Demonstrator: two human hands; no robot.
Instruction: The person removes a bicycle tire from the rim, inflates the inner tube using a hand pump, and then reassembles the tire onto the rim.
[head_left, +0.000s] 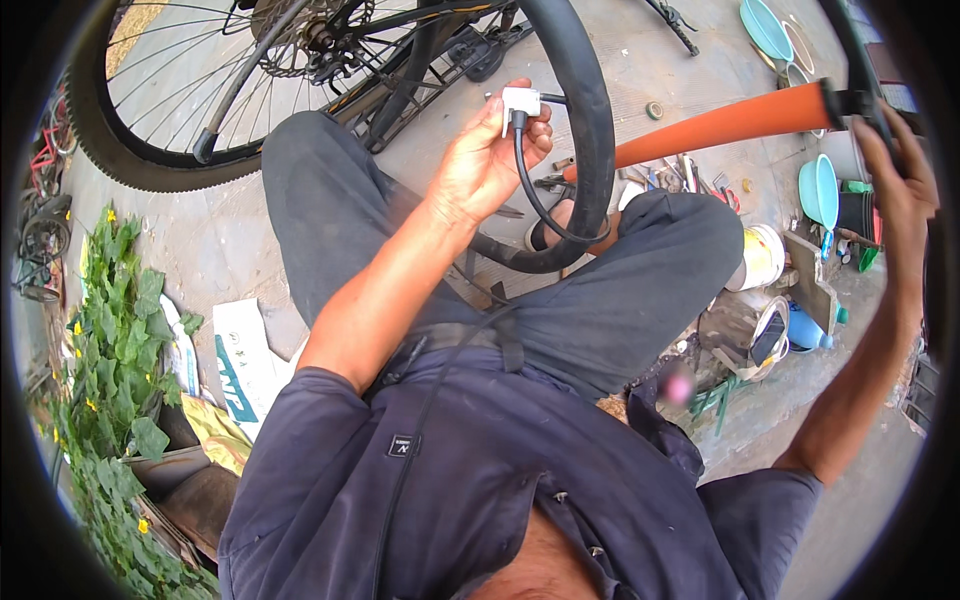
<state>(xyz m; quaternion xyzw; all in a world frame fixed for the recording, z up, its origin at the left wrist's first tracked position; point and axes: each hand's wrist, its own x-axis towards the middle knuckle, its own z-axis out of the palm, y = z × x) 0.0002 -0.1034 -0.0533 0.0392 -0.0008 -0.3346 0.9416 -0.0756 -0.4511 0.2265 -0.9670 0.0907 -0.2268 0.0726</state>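
Fingers of our left hand [478, 170] grasp the white pump head [521, 100] beside the black tube [592, 120], which loops above our lap; those of our right hand [908, 170] curl around the black handle [858, 60] of the orange pump [720, 125]. We'd do well to hold the head square to the short stem [553, 98] and work the handle in line with the barrel. Around us lie a flowering vine [125, 340], bicycle wheel [318, 40], loose tools [690, 178], white bucket [762, 255] and turquoise basin [818, 192]. Our hose [523, 168] could snag on the tube; the tools could foul the pump.
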